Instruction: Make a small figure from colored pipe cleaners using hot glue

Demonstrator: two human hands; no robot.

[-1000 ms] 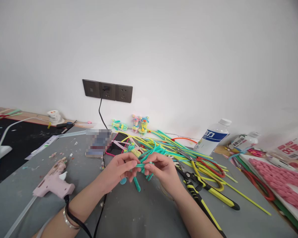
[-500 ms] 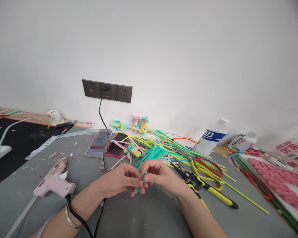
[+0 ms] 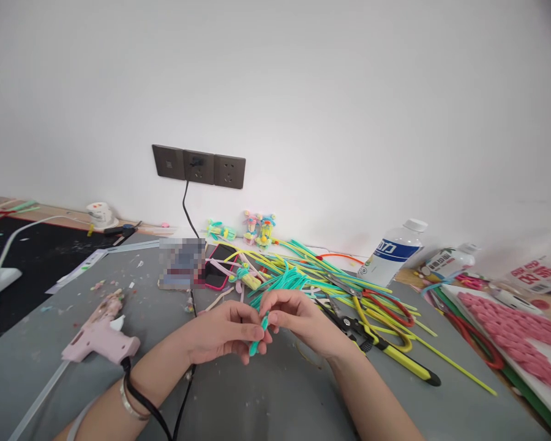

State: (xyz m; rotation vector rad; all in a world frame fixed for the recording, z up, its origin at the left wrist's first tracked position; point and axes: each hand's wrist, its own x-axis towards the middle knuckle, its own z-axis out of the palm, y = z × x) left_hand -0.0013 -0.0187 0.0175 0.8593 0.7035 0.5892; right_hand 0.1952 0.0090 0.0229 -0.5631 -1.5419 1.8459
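A short teal pipe cleaner (image 3: pixel 258 342), bent or twisted on itself, is pinched between both hands above the grey table. My left hand (image 3: pixel 232 334) is closed on its lower part, thumb against fingers. My right hand (image 3: pixel 290 316) pinches its upper end, thumb and forefinger close together. Just behind the hands lies a bundle of loose teal pipe cleaners (image 3: pixel 287 278). A small yellow and teal pipe-cleaner figure (image 3: pixel 248 277) rests left of that bundle.
A pink glue gun (image 3: pixel 101 340) lies left with its cord beside my left forearm. Yellow-handled pliers (image 3: pixel 358 331) and red-handled scissors (image 3: pixel 390 306) lie right among yellow pipe cleaners. A bottle (image 3: pixel 392 251) stands behind; phones (image 3: pixel 220 266) and small figures (image 3: pixel 259 229) are near the wall.
The fingers have shifted slightly on the teal pipe cleaner, and more of it now shows between the hands. The things on the table stay where they were.
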